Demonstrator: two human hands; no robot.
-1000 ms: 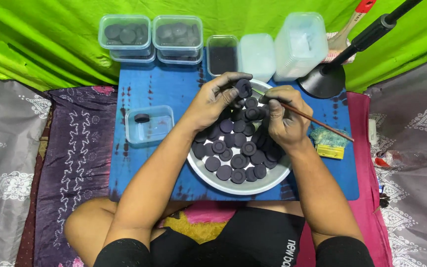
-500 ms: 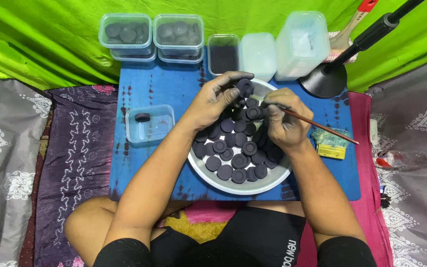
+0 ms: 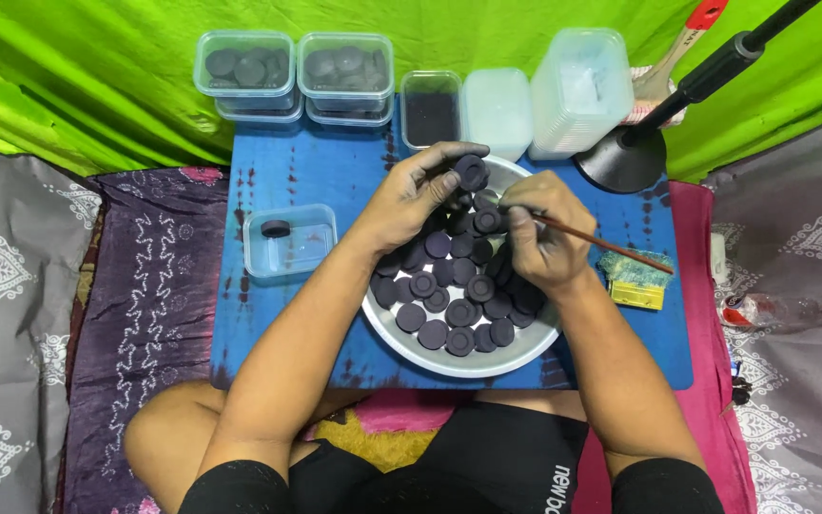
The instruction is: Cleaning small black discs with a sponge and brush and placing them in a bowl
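Observation:
A metal bowl (image 3: 401, 333) on a blue board (image 3: 325, 181) holds several small dark round discs (image 3: 449, 309). My left hand (image 3: 411, 195) holds one dark disc (image 3: 471, 171) up by its edge over the bowl's far rim. My right hand (image 3: 539, 238) grips a thin wooden brush (image 3: 611, 246), its tip pointing at the held disc. Both hands are stained dark.
A small clear tub (image 3: 289, 243) with one disc sits left of the bowl. At the back stand clear containers (image 3: 244, 69) of discs, a tub of dark powder (image 3: 430, 109), white tubs (image 3: 577, 90) and a black lamp base (image 3: 625, 162). A green-yellow sponge (image 3: 635, 276) and a bottle (image 3: 782, 312) lie right.
My left hand has lifted a disc off the pile and turned it up toward the brush. My right hand has shifted the brush tip a little toward it.

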